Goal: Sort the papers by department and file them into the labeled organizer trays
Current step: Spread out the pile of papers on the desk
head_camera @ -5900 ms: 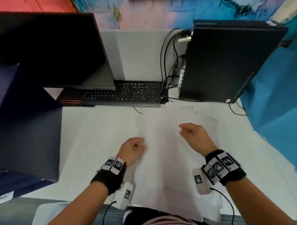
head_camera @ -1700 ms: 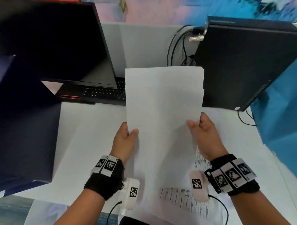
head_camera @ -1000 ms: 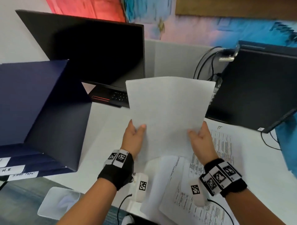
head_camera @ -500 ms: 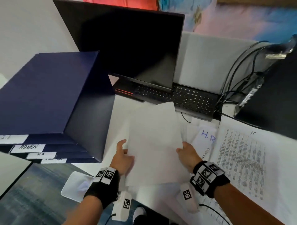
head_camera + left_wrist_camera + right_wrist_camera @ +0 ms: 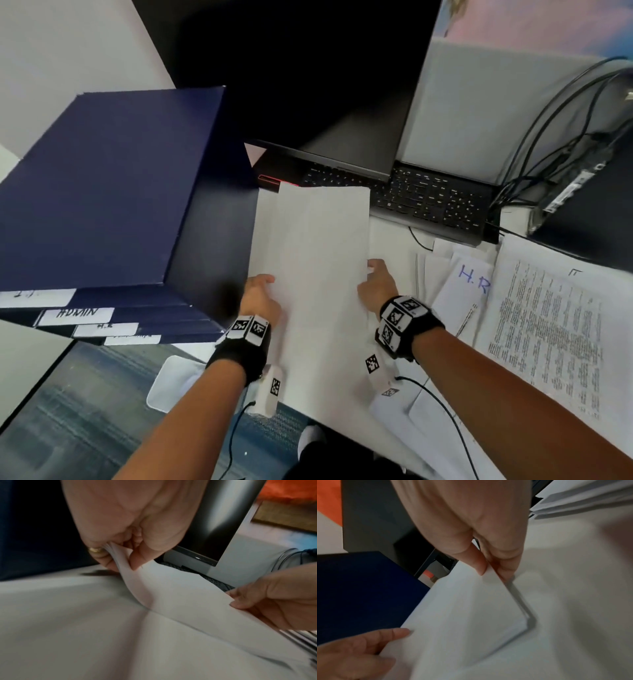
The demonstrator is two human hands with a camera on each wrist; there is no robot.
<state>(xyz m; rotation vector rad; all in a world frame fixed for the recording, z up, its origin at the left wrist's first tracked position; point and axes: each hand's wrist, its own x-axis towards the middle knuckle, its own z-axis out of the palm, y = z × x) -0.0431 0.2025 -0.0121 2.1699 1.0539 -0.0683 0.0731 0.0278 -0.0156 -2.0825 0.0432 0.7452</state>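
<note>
White sheets, a thin stack of papers [image 5: 318,260], hang between the left hand [image 5: 260,298] and right hand [image 5: 376,284] in the head view, with the navy organizer trays [image 5: 102,192] off beyond the left hand.

From the left wrist, thumb and fingers [image 5: 135,561] pinch one buckling edge; that bend could crease or fan the sheets.

From the right wrist, thumb and fingers [image 5: 479,566] clamp the opposite edge; a loose sheet could slip.
</note>
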